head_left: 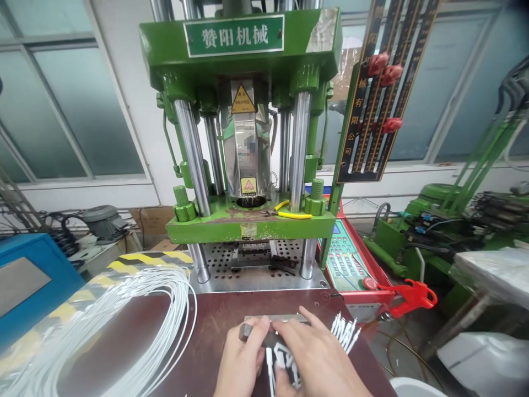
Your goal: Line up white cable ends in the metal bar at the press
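Note:
Low in the head view, my left hand [241, 361] is closed on a dark metal bar [247, 332], thumb on top near its left end. My right hand [320, 361] bends over the same bar from the right, with its fingertips close to my left thumb. Below the bar, white moulded cable ends [281, 355] show between my hands, and the right thumb presses against them. A flat metal plate [285, 317] lies just beyond the fingers. My hands hide most of the bar and the lower fingers.
A green press [252, 229] stands ahead, with yellow-handled pliers [293, 215] on its ledge. A coil of white cable [165, 298] lies left on the brown table [215, 314]. White cable ends [345, 332] bunch at right, near a control panel [345, 264] and a red air gun [413, 298].

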Tool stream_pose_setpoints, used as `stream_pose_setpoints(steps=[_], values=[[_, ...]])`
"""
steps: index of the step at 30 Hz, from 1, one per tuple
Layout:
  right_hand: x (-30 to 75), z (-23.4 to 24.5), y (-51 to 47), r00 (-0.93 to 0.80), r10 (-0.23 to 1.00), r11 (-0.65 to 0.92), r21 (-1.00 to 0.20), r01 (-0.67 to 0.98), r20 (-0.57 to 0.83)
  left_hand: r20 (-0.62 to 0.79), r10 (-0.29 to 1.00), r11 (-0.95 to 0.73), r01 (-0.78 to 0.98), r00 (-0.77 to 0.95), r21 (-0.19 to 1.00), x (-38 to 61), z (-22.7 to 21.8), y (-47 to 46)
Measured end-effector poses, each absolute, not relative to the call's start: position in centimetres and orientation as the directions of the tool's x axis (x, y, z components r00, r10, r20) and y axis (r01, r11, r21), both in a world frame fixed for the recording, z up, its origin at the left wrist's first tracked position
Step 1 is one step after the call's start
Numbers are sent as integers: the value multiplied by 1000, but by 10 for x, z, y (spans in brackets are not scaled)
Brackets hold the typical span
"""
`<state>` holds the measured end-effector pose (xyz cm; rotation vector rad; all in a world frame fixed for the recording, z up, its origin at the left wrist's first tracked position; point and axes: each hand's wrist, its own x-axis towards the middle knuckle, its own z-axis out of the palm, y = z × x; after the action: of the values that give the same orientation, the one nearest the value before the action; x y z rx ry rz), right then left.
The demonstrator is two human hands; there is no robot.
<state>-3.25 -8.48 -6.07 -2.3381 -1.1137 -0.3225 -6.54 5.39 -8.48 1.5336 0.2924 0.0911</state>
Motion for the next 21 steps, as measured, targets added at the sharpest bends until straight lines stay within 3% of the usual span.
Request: stream_pose_setpoints(steps=[3,6,9,11,14,16,18,21], values=[[-24,-51,-117,742,531,-638,-383,668,409,-158,212,72,146,964,987,-68,-85,53],[-8,-58,-180,878,339,-838,-315,445,336,-191,201,177,156,961,972,-72,-79,54],[7,-94,-261,979,204,-955,-216,205,27,-195,195,257,142,961,956,-74,-70,55],[13,-124,-306,981,60,-996,-69,48,-182,-166,181,276,112,969,955,-73,-67,54],[18,-144,-336,991,-25,-1000,2,-25,-130,-131,138,276,89,982,957,-70,-65,52],[19,-131,-322,997,-4,-995,-101,-13,-82,-126,111,270,92,986,958,-70,-66,50],[15,-102,-287,996,72,-955,-292,53,-52,-118,93,248,92,989,965,-70,-65,49],[-3,-56,-214,948,314,-747,-603,279,48,-89,63,180,77,994,981,-69,-64,47]])
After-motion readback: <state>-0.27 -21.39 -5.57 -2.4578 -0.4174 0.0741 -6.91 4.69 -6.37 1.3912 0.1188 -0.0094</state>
